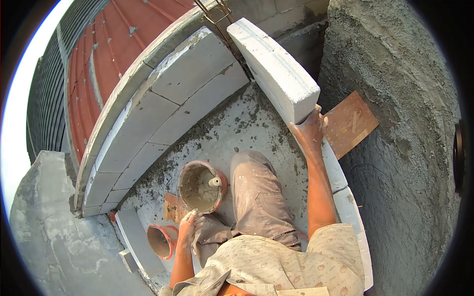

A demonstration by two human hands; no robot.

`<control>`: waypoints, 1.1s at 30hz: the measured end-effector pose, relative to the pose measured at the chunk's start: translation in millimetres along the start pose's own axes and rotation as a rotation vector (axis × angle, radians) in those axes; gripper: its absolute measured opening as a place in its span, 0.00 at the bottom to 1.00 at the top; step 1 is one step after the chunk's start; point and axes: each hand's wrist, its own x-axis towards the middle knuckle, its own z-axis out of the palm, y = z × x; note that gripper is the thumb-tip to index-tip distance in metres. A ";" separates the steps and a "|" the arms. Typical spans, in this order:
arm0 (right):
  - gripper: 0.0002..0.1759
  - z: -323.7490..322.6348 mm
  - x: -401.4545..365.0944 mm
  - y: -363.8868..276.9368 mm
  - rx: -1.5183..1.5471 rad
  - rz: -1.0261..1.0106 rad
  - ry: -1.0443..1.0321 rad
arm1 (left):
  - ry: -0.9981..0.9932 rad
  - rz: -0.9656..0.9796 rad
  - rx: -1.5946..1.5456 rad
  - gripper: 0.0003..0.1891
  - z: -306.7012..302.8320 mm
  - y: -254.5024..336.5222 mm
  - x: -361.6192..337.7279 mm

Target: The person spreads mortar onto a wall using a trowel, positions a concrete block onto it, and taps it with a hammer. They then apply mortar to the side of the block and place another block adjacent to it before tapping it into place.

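A long white block (276, 66) stands on the low wall at the upper right, reaching toward the steel bars. At its near end is my right hand (310, 129), its fingers wrapped round the lower corner. My left hand (190, 226) is beside the rim of a red bucket (220, 183) that holds grey mortar, near my knee. The fingers of this hand are partly bent, and nothing shows in them. Whether it touches the bucket I cannot tell.
A curved block wall (163, 108) runs along the left, with a red metal roof (113, 44) beyond. A smaller red bucket (162, 240) is at lower left. A wooden board (349, 123) lies beside the rough wall (395, 98).
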 end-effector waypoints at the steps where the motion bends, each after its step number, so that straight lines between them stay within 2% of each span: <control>1: 0.49 0.6 -0.3 0.9 -0.007 0.002 0.003 | 0.000 0.002 0.001 0.28 1.2 0.4 0.7; 15: 0.46 -4.8 2.9 -5.8 -0.053 -0.029 0.056 | -0.026 0.026 0.035 0.26 6.8 -1.6 2.1; 23: 0.51 0.0 1.7 3.1 -0.050 -0.025 0.054 | -0.039 0.042 0.082 0.26 -9.1 0.8 6.4; 28: 0.57 -13.3 0.3 -9.2 0.008 0.052 -0.077 | -0.011 0.049 0.062 0.31 -19.7 -11.4 18.5; 29: 0.55 -21.7 -13.7 -15.0 0.011 -0.025 0.083 | -0.001 0.066 0.064 0.31 -22.6 -17.1 14.1; 31: 0.43 -49.4 -50.0 -29.4 0.041 -0.224 0.304 | 0.063 0.070 0.013 0.28 -35.6 -41.9 6.3; 33: 0.26 -59.3 -110.3 -19.3 0.246 -0.272 0.001 | 0.129 0.035 -0.042 0.25 -49.5 -60.5 -3.3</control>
